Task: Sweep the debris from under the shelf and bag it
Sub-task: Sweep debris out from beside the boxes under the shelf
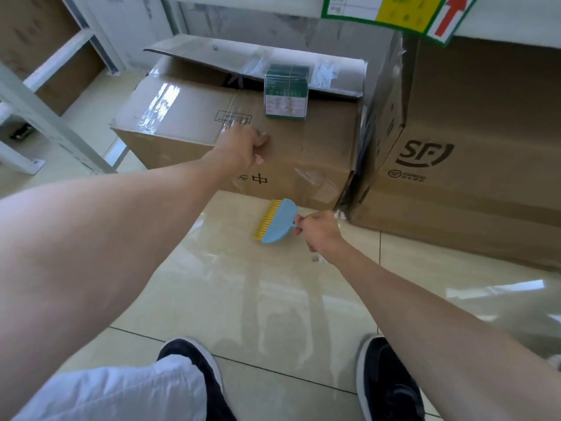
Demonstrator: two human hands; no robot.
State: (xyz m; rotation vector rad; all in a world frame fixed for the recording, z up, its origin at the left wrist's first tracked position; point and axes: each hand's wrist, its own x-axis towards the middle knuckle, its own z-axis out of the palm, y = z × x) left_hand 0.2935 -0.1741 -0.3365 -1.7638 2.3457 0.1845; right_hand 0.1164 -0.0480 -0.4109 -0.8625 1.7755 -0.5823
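The left hand [243, 147] curls its fingers over the top front edge of the cardboard box [188, 117], thumb on the front face, probably to steady or shift it and expose the floor [243, 299] behind. The right hand [318, 230] pinches the short handle of the blue brush [277, 221], which sits low before the box's base with its bristles turned toward the left hand's side, ready to rake. A pale scrap [317, 258], likely debris, lies just beside the right wrist. Whatever lies under the box is hidden. A filmy sheet [501, 299] beyond the right forearm may be the bag, but it is too blurred to tell.
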